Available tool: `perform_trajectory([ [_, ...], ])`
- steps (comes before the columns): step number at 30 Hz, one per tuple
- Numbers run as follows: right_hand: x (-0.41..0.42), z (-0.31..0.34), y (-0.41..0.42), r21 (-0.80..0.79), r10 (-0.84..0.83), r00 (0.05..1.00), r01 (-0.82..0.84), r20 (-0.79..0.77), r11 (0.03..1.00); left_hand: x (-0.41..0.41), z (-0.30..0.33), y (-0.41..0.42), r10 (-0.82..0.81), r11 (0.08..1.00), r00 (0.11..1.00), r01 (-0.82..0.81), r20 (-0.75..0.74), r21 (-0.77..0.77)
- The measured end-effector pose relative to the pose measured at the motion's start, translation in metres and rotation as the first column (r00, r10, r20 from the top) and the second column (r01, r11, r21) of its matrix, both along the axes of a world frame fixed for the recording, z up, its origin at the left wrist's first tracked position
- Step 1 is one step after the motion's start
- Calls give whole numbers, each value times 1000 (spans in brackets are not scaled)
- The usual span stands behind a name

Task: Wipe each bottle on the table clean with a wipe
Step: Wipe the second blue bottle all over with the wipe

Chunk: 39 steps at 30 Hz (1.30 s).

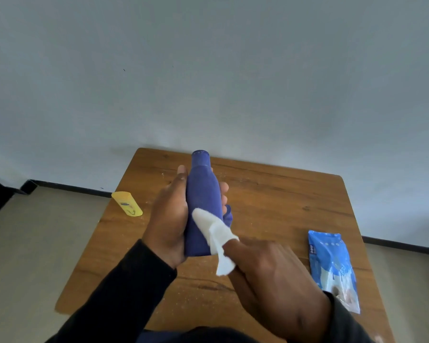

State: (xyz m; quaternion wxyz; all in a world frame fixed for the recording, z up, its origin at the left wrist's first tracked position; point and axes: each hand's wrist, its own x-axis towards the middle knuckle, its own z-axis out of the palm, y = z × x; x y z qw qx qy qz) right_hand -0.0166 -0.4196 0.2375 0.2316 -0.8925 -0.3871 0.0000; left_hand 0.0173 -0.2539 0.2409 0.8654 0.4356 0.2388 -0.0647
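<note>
Closest in, the right hand (270,271) reaches forward from a dark sleeve (344,320), its back turned up. A white wipe (214,235) is wrapped over one outstretched finger, covering the tip, and the loose end of the wipe hangs down beside the knuckles. That covered fingertip presses against the side of the blue bottle (202,206), about midway along its body. How the other fingers of this hand lie is hidden from here beneath the back of the hand.

The left hand (170,219), also in a dark sleeve (124,288), grips the blue bottle from the left. The thumb lies up along the near side towards the shoulder of the bottle, and the fingertips curl round and show on the far right side. The bottle is held up off the desk (270,199), tilted away so that its capped neck points towards the wall (208,70). A short blue strap or loop sticks out at the bottle's right side, just by the fingertips.

On the wooden desk, a yellow bottle (126,203) lies on its side at the left edge, well apart from the hands. At the right edge lies a blue and white pack of wipes (333,268), flat, its long side running towards the viewer. Fine pale specks are scattered over the desk top, thickest near the front and left edges. Beyond the desk a pale wall meets a beige floor (35,243) along a dark skirting strip.
</note>
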Motion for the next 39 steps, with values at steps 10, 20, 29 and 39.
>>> perform_trajectory([
  [10,47,3,-6,-10,-145,988,146,62,989,-17,-13,-22,-129,953,987,96,98,287],
  [20,18,2,0,-46,-54,998,52,-33,998,-14,-6,-7,-73,987,996,64,54,147],
  [29,-16,-2,-5,69,214,960,-205,-181,976,-10,-1,1,-75,980,992,54,106,194],
  [39,1,17,-10,315,90,994,-67,-58,947,-12,-11,-1,-85,995,994,87,64,-37],
])
